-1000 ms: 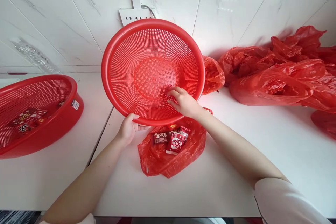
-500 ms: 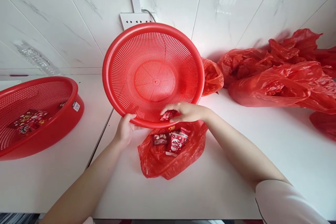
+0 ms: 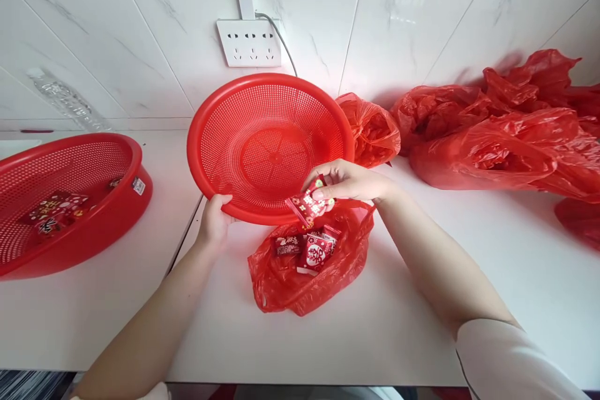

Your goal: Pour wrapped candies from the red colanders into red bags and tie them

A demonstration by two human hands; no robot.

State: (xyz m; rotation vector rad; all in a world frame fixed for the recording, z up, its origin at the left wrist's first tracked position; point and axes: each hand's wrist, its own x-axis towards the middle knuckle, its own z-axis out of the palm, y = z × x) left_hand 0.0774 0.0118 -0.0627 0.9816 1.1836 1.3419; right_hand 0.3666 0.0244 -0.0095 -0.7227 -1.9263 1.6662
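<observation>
My left hand (image 3: 216, 222) is closed on the near left rim of a round red plastic strainer basket (image 3: 274, 156), which tilts toward me and has nothing visible inside. In my right hand (image 3: 344, 182) a red candy packet (image 3: 307, 203) with a flower print is pinched between thumb and fingers. The packet is in front of the basket's near rim. Just below lies an open red plastic bag (image 3: 300, 297) on the white table. Several small wrapped sweets sit in it, among them a red and white packet (image 3: 315, 253) and a dark brown packet (image 3: 287, 245).
Another red basket (image 3: 140, 162) with a few packets stands at the left. Filled red plastic bags (image 3: 506, 150) line the wall on the right, and a smaller bag (image 3: 375, 134) is behind the basket. A clear plastic bottle (image 3: 70, 100) and a socket panel (image 3: 250, 44) are at the back.
The basket has come down and tilted back, uncovering the socket panel. My right hand has lifted the candy packet from inside the basket to over its near rim.
</observation>
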